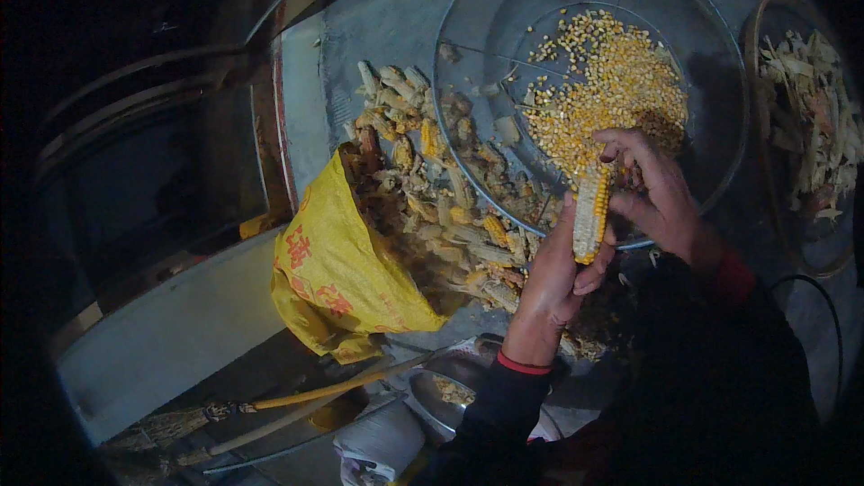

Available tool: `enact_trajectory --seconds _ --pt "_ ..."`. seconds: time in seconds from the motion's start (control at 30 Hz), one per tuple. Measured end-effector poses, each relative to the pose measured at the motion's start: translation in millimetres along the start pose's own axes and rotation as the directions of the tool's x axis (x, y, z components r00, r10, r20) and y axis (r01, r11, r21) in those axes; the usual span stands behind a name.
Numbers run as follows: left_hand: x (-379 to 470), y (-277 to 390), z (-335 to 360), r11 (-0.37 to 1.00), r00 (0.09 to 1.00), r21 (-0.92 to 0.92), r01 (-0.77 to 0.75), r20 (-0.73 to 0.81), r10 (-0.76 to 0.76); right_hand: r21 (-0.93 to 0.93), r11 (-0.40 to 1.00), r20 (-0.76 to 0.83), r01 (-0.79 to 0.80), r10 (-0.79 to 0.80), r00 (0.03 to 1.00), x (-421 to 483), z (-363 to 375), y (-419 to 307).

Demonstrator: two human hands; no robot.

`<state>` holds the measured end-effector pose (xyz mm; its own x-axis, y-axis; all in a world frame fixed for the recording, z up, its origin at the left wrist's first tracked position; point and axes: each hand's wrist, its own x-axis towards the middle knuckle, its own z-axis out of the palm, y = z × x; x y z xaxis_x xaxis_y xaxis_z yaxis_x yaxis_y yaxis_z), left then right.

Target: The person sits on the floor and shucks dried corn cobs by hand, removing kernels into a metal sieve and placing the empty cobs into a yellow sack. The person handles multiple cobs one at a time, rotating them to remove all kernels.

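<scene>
My left hand (550, 277) grips the lower part of a corn cob (590, 216), held upright and tilted slightly. A pale bare strip runs down its near face, and yellow kernels remain along its sides. Close to the cob's upper right side is my right hand (658, 196), thumb and fingers apart, with nothing visible in it. Both hands are at the near edge of a wide, round, see-through vessel (745, 81) with a shiny rim. Loose yellow corn kernels (607, 88) lie heaped in its middle.
Left of the vessel, dried corn cobs (466, 216) spill from a yellow woven sack (337, 270) bearing writing. A basket (750, 47) of corn husks (817, 108) stands right. Lower left are a broom (283, 402), a metal bowl (432, 412) and a white bag (381, 442).
</scene>
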<state>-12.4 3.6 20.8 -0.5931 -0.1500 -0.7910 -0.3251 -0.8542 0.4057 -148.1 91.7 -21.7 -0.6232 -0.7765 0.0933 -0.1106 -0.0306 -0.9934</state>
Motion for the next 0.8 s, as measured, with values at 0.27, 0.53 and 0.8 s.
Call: enact_trajectory --seconds 0.27,0.53,0.8 --pt "-4.3 2.9 4.0 0.99 0.971 0.092 -0.102 -0.207 0.119 -0.175 0.95 0.256 0.258 -0.209 0.944 -0.9 -7.5 4.8" --pt "6.6 -17.6 3.7 0.829 0.822 0.38 -0.41 -0.239 0.516 -0.252 0.959 0.124 0.132 -0.103 0.987 -11.9 9.9 3.1" --pt "10.9 -15.9 0.1 0.63 0.752 0.613 -0.476 -0.088 0.653 0.366 0.606 0.274 -0.706 0.655 0.705 -6.9 13.3 1.5"
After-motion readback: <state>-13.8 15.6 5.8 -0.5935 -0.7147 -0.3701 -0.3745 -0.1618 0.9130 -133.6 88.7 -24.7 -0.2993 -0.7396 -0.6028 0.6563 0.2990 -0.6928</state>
